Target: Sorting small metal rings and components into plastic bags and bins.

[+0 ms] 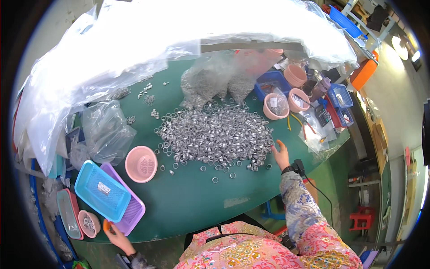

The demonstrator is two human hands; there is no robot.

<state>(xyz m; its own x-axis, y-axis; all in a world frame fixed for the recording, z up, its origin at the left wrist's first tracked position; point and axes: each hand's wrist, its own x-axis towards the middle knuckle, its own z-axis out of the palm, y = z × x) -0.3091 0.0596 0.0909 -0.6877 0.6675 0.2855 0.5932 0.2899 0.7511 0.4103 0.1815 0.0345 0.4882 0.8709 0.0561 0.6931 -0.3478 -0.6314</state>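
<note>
A broad heap of small silvery metal rings (215, 134) covers the middle of the green table. At its right edge is my right hand (281, 155), fingers apart, with the fingertips close to the outermost rings and nothing seen in them. My left hand (119, 237) is at the table's front left, by the near end of a purple tray (133, 219). Its fingers are stretched out, and an orange covering shows on one fingertip. Whether it touches the tray, I cannot tell. A blue basket (101, 190) lies partly over the purple tray. Beside it stands a small pink basket (89, 223) with some metal pieces inside.
Left of the heap sits a pink perforated basket (141, 164). Clear plastic bags full of rings (201, 85) stand behind the heap. Pink pots (276, 106), a blue bin (272, 84) and a calculator (322, 115) are at the right. A black cable (320, 192) hangs from my right wrist.
</note>
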